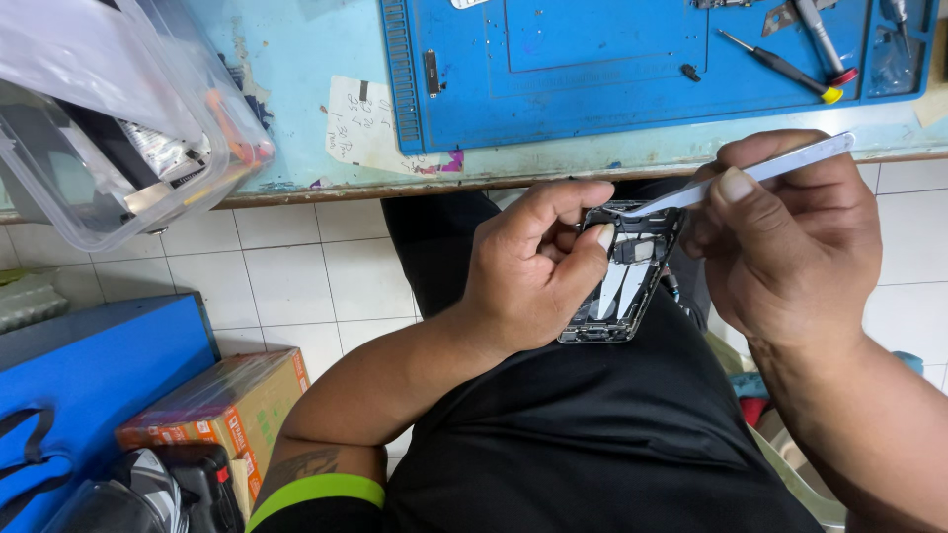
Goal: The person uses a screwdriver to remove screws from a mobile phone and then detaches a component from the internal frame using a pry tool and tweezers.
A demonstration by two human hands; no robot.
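**Hand Positions on the Opened Phone Chassis**

A clear plastic container (109,118) sat on the table edge well left of the fingers; it held silvery packets and an orange-handled item, not clearly identifiable. The left hand (533,271) was curled, its fingers pressed together around the left side of the opened phone chassis (627,281), which was held over the lap. The right hand (790,237) pinched metal tweezers (750,176) between thumb and fingers; the tips touched the chassis top. Beyond the fingers, a blue work mat (592,89) carried screwdrivers (785,67).
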